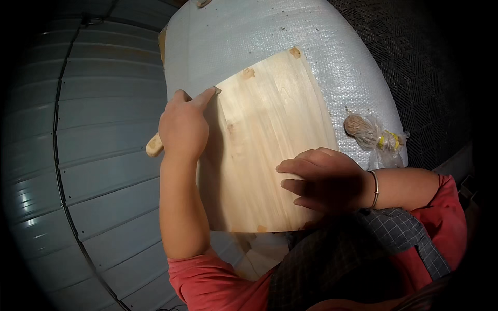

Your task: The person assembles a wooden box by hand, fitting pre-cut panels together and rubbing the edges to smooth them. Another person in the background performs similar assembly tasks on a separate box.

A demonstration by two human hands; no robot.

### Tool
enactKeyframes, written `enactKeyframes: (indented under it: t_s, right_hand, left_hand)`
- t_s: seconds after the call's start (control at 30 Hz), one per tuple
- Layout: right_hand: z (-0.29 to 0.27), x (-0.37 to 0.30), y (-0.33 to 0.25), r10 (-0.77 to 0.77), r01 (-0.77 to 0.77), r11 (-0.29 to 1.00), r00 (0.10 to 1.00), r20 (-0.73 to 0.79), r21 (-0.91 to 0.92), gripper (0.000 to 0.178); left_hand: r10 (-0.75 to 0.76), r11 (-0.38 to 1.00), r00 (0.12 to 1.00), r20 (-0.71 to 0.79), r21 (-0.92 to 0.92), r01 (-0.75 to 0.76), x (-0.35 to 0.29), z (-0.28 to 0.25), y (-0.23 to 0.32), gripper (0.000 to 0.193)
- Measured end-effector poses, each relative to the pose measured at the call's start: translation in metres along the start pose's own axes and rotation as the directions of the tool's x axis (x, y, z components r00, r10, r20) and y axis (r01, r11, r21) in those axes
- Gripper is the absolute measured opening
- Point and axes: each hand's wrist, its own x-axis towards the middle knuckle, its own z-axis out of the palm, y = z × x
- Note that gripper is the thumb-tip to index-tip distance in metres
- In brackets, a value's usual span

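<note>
A pale wooden panel (264, 140) lies tilted in front of me, with several brownish filler patches along its edges. At its far left corner, my left hand (184, 124) is closed around a tool that looks like a putty knife. Only the rounded end of its wooden handle (154, 145) shows clearly; the blade is mostly hidden under the hand. The index finger stretches to the panel's edge, with a small brownish bit at its tip. My right hand (327, 179) is over the panel's near right part, fingers apart and holding nothing. Whether it touches the wood, I cannot tell.
Beneath the panel is a surface covered in bubble wrap (259, 31). To the right sits a clear plastic bag (376, 135) with a brown lump and yellow ties. A grey ribbed metal wall (109, 119) with a black cable stands close on the left. Dark textured matting (410, 62) lies at right.
</note>
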Motion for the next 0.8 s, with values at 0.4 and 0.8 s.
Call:
enactKeyframes:
  t_s: [0.4,0.8]
  right_hand:
    - [-0.001,0.004,0.0,0.013,-0.012,1.0,1.0,0.021,-0.019,0.041]
    - [0.007,0.005,0.0,0.077,-0.077,0.997,0.995,-0.065,0.004,0.025]
  left_hand:
    - [0.073,0.988,0.996,0.047,0.131,-0.078,0.002,-0.01,-0.026,0.038]
    - [-0.351,0.926,0.936,0.041,-0.136,0.353,-0.027,0.023,-0.036,0.039]
